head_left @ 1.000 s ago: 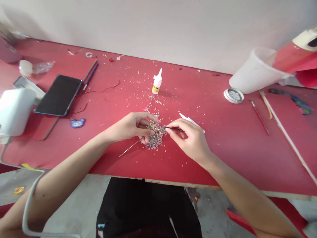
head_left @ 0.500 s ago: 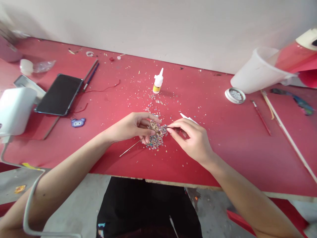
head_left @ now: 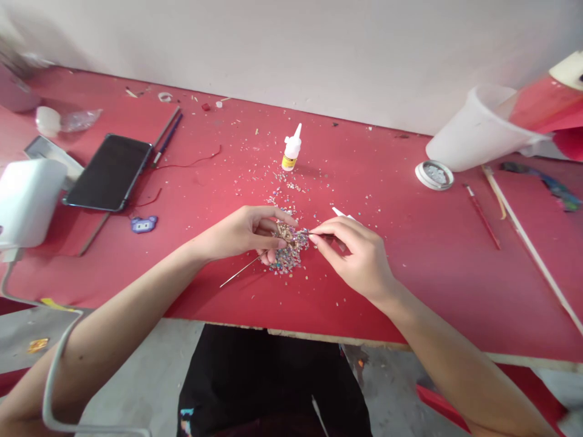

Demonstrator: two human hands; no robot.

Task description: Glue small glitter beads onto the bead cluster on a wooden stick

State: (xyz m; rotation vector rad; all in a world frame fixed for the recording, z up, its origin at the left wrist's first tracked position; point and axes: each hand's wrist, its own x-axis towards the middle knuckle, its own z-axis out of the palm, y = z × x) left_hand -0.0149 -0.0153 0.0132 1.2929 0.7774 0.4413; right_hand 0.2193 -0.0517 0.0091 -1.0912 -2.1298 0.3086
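Note:
My left hand (head_left: 248, 233) pinches a small gold ornament (head_left: 285, 232) that sits on a thin metal pin (head_left: 239, 272) slanting down to the left. My right hand (head_left: 353, 255) grips fine tweezers (head_left: 304, 233) whose tips touch the ornament. Both hands hover just over a pile of tiny coloured chips (head_left: 286, 258) on the red table (head_left: 432, 285). A white scrap (head_left: 342, 213) peeks out behind my right hand.
A small glue bottle (head_left: 291, 150) stands behind the pile. At the left lie a black phone (head_left: 109, 173), pencils (head_left: 166, 136), a purple charm (head_left: 143, 224) and a white box (head_left: 27, 203). At the right are a tipped plastic jug (head_left: 473, 130), a round tin (head_left: 434, 174), a brush (head_left: 483, 215) and sticks (head_left: 528, 243).
The tweezers' tips have crept slightly left onto the ornament. My left hand keeps its hold and has barely moved.

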